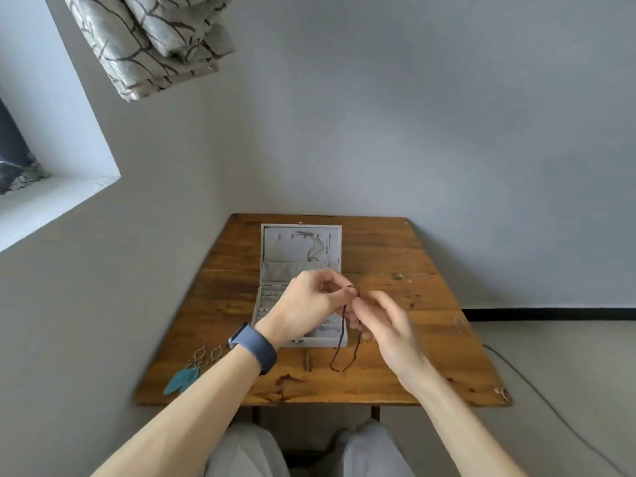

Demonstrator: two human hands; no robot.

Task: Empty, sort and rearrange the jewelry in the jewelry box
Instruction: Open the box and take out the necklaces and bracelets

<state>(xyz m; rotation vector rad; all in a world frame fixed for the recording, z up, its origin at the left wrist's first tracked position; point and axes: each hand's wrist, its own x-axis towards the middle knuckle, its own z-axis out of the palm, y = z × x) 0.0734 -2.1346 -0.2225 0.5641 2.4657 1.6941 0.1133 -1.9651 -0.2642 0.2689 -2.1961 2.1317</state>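
Observation:
A grey jewelry box [268, 270] stands open in the middle of the wooden table [430, 339], its lid upright with a thin necklace [314, 247] hanging inside. Small pieces lie in its tray compartments, partly hidden by my hands. My left hand [306, 304] and my right hand [389, 325] meet above the box's front right corner. Both pinch the top of a dark red beaded necklace [339, 352], whose loop hangs down to the tabletop in front of the box.
A pair of teal feather earrings [187, 373] lies on the table's front left. A blue band is on my left wrist. The walls close in behind and left of the table. A cable [537, 397] runs on the floor at right.

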